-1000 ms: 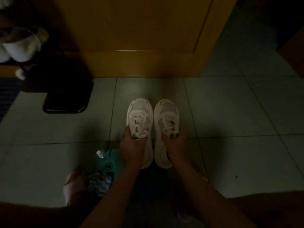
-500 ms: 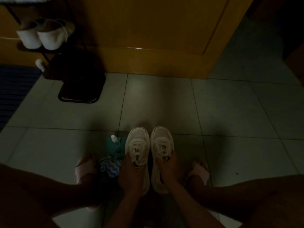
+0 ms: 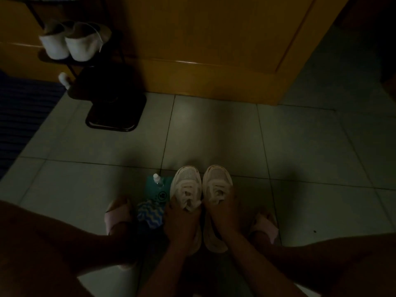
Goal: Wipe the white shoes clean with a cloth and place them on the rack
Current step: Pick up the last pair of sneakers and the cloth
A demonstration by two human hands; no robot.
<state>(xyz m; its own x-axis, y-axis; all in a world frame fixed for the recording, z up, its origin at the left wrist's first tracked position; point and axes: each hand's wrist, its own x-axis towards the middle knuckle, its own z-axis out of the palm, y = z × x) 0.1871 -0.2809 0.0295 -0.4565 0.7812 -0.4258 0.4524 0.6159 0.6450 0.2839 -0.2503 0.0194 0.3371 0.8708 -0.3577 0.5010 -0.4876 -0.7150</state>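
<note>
On the floor (image 3: 214, 136), our left hand (image 3: 182, 224) and right hand (image 3: 225, 211) each grip a white shoe (image 3: 186, 183); cloth (image 3: 150, 213) untouched, rack (image 3: 109, 127) seemingly ahead.

Left hand (image 3: 182, 219), right hand (image 3: 225, 211), each gripping a shoe (image 3: 186, 181)

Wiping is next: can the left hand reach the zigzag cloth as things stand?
Probably yes: the cloth lies just beside the left hand, nothing between, but that hand grips the left shoe.
</note>
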